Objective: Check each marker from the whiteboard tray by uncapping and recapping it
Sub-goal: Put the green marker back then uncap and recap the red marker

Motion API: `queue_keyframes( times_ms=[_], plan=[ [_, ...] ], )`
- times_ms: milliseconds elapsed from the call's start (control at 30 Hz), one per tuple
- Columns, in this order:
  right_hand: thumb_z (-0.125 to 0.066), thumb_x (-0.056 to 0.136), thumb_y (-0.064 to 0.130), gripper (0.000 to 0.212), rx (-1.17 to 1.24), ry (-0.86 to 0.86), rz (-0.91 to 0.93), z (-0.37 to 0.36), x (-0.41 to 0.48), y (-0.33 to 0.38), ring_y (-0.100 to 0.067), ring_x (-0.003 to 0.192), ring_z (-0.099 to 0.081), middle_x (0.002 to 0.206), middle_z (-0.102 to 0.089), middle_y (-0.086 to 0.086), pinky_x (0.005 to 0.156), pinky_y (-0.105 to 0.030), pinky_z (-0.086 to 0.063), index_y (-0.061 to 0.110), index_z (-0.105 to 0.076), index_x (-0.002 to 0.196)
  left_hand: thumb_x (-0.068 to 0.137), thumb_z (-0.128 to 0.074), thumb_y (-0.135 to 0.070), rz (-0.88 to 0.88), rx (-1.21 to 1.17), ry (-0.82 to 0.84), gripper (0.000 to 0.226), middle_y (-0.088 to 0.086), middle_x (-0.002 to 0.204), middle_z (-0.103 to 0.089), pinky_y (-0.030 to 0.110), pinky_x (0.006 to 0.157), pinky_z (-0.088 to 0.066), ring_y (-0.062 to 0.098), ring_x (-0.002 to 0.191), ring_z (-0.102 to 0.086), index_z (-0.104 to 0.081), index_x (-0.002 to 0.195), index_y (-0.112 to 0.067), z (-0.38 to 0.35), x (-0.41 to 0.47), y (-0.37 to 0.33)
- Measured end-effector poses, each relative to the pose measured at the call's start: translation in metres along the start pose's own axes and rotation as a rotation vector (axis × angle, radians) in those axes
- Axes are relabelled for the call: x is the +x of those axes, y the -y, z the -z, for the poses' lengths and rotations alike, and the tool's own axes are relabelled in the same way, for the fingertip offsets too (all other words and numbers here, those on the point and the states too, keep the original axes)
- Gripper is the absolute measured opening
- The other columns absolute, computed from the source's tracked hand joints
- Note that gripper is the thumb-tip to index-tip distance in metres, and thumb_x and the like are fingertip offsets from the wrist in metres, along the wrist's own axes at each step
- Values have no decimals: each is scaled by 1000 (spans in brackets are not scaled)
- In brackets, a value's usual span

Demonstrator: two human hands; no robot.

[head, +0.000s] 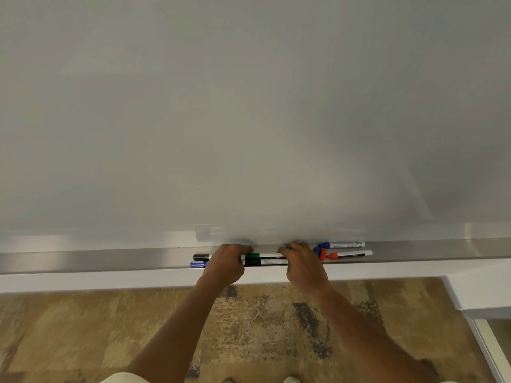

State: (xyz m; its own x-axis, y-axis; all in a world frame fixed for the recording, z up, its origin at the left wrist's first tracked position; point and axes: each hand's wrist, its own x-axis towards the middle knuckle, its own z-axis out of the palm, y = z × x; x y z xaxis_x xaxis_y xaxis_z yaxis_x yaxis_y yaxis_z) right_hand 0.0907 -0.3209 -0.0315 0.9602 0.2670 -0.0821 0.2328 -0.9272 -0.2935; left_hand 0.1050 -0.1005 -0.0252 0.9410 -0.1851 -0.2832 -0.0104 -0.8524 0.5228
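Several markers lie along the metal whiteboard tray point(110, 259). A green-capped marker point(262, 255) and a black-banded marker point(265, 262) lie side by side between my hands. My left hand point(228, 262) covers their left ends, fingers curled over the markers. My right hand point(301, 262) rests on their right ends, fingers bent down. A black-capped marker point(201, 256) and a blue-capped marker point(198, 264) poke out left of my left hand. A blue-capped marker point(341, 244) and a red-capped marker point(348, 255) lie to the right. Whether either hand grips a marker is hidden.
The blank whiteboard point(249, 106) fills the upper view. Below the tray runs a white ledge point(110, 280), then patterned brown carpet point(262, 327). A white frame edge point(486, 346) stands at the lower right. The tips of my shoes show at the bottom edge.
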Motion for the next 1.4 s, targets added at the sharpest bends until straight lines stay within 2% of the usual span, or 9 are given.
queue_keyframes(
  times_ms=[133,267,433,633,767,867,1067,1233,1400],
  plan=[
    [-49,79,-6,51,0,-22,3,3,-3,-4,-28,113,-55,119,-68,-5,83,-39,-56,15,-65,122,87,-52,3,-1,-14,-14,53,9,125,-73,40,95,-57,30,110,-68,-69,130,-24,0,-2,-2],
    [-52,81,-7,46,47,-70,11,7,-9,-13,-28,106,-59,115,-70,-7,88,-40,-54,12,-66,121,96,-56,-11,-17,-33,-79,37,8,120,-76,35,91,-57,30,105,-70,-71,127,-24,-1,-5,-4],
    [-58,82,-5,31,86,-132,-17,32,-22,-42,-30,92,-63,100,-71,-9,76,-42,-57,8,-71,107,96,-63,-21,-157,-60,-156,29,5,117,-78,27,90,-53,26,101,-73,-74,123,-18,-1,-2,-25],
    [-58,91,5,28,78,-157,-168,60,-44,-105,-27,101,-61,110,-70,-11,86,-38,-54,7,-68,118,96,-62,-16,-386,-35,-162,22,7,92,-80,34,77,-58,25,78,-72,-79,108,-14,-13,12,-83],
    [-56,92,3,27,65,-143,-216,67,-50,-125,-27,97,-60,106,-70,-12,83,-38,-55,7,-69,114,97,-60,-18,-399,-18,-114,25,8,106,-78,39,88,-54,27,96,-67,-76,116,-15,-38,18,-112],
    [-57,91,4,27,40,-114,-200,64,-54,-131,-28,104,-59,111,-69,-11,87,-40,-56,7,-68,116,97,-59,-19,-366,47,-96,29,6,114,-75,36,92,-52,26,108,-61,-72,123,-16,-60,21,-125],
    [-59,84,-3,38,-57,-57,-142,51,-54,-137,-33,110,-58,117,-68,-11,84,-47,-56,9,-69,119,98,-57,-28,-370,247,-92,30,2,126,-68,38,90,-53,26,113,-55,-66,126,-20,-84,26,-145],
    [-54,87,1,42,-119,5,-126,46,-55,-140,-28,120,-52,126,-63,-4,88,-45,-53,17,-64,124,98,-57,-36,-342,355,-40,35,1,139,-59,39,96,-52,27,122,-49,-63,130,-20,-95,31,-151],
    [-52,90,3,42,-152,40,-133,40,-59,-150,-26,120,-51,126,-63,-3,92,-43,-51,19,-62,128,99,-59,-33,-395,381,-56,28,-2,128,-68,36,90,-51,23,113,-51,-69,122,-21,-99,32,-155]
  ],
)
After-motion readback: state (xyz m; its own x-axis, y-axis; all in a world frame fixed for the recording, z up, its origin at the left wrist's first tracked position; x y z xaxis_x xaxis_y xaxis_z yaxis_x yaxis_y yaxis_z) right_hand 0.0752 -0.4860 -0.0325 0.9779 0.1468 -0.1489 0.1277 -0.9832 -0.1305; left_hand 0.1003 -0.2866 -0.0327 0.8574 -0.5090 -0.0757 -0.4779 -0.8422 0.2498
